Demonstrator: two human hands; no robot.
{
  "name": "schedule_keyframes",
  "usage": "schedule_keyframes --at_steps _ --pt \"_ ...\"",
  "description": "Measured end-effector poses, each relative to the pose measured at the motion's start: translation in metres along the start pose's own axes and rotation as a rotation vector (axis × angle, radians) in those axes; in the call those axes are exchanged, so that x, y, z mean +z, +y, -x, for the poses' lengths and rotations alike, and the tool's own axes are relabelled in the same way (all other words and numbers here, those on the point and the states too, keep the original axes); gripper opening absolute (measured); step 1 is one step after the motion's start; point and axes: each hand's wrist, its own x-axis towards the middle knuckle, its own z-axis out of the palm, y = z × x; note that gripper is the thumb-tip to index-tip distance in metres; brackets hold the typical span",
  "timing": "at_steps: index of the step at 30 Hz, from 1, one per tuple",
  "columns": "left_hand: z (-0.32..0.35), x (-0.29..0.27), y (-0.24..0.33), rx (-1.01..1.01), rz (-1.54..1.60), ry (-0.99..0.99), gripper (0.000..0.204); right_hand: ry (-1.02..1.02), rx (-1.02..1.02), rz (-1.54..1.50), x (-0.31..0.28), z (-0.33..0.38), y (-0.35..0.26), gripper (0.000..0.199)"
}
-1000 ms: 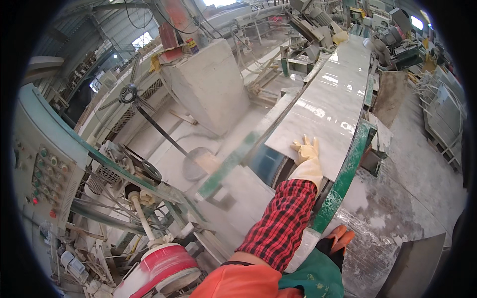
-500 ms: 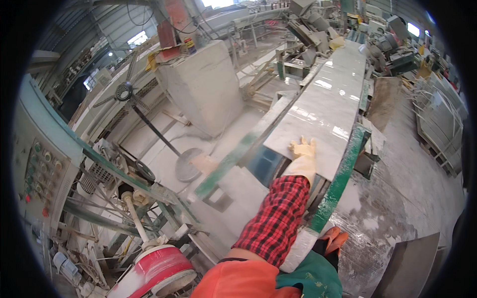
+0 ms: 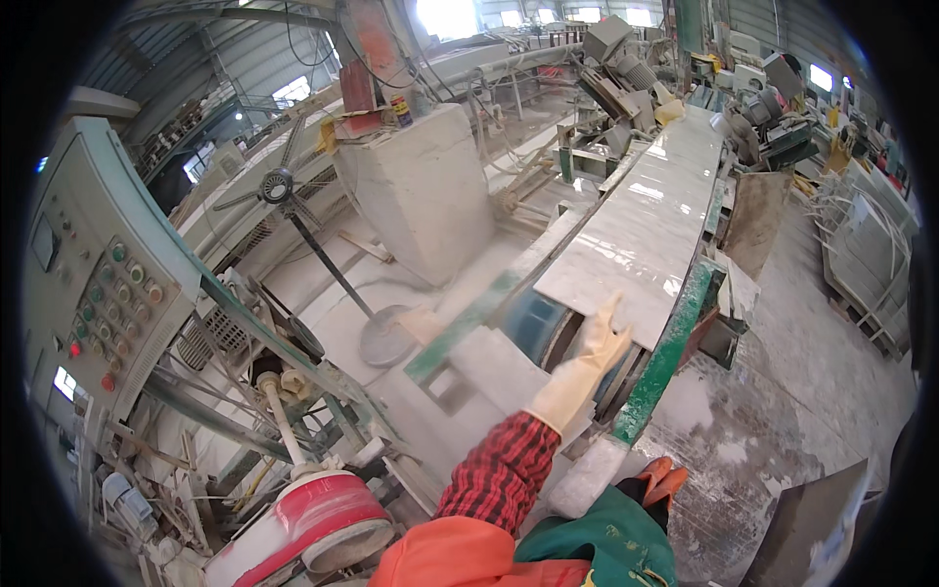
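My left hand (image 3: 590, 362), in a pale cream rubber glove under a red-and-black checked cuff, reaches over the near end of a conveyor. Its fingers are spread and grip nothing. The fingertips overlap the near edge of a wet, glossy white stone slab (image 3: 636, 235) lying along the conveyor; whether they touch it I cannot tell. Below that edge shows the blue belt (image 3: 533, 328) where it bends round the conveyor's end. A green side rail (image 3: 665, 362) runs along the right of the slab. My right hand is out of the picture.
A control panel (image 3: 108, 284) with several buttons stands at left, above a red-and-white machine part (image 3: 313, 514). A pedestal fan (image 3: 277, 186) and a big pale block (image 3: 421, 186) are beyond. Motors (image 3: 758, 112) flank the far conveyor. Slabs (image 3: 866, 264) lean at right.
My left hand has drawn back toward me, from lying on the slab to its near edge, its fingers spreading. My view has shifted, bringing more of the control panel in.
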Motion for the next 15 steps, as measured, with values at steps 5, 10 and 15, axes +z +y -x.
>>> schedule_keyframes --at_steps 5,10,15 --pt "0.053 0.039 0.032 -0.242 1.186 -0.25 0.064 -0.604 0.234 -0.444 0.176 -0.076 -0.083 0.061" --pt "0.084 0.024 0.071 -0.297 1.377 -0.326 0.058 -0.776 0.085 -0.127 0.317 0.02 -0.232 0.079" --pt "0.092 0.004 0.046 -0.224 1.345 0.081 0.036 -1.124 -0.798 0.285 0.403 0.061 -0.242 0.074"
